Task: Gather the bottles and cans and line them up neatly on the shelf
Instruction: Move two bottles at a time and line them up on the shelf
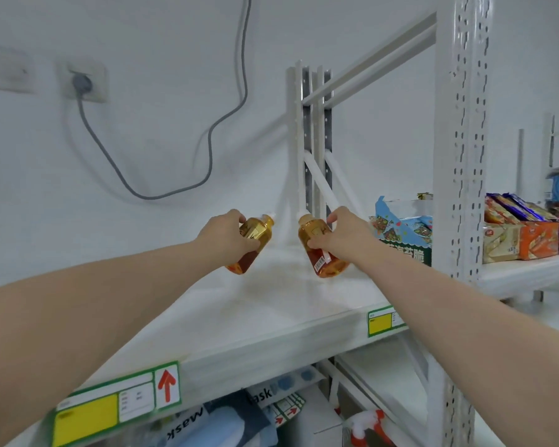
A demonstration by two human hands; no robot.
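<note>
Head view: over the back of the white shelf board (271,317), the left hand (221,235) has its fingers wrapped round an amber bottle (250,245), and the right hand (339,235) grips a second amber bottle (320,250) the same way. Both bottles are tilted, their pale caps leaning toward each other and their bases low over the board; whether the bases touch it cannot be told. At the board's right end stands a blue-and-green snack box (404,233). On the board's front edge sits a yellow-and-green label (117,401).
</note>
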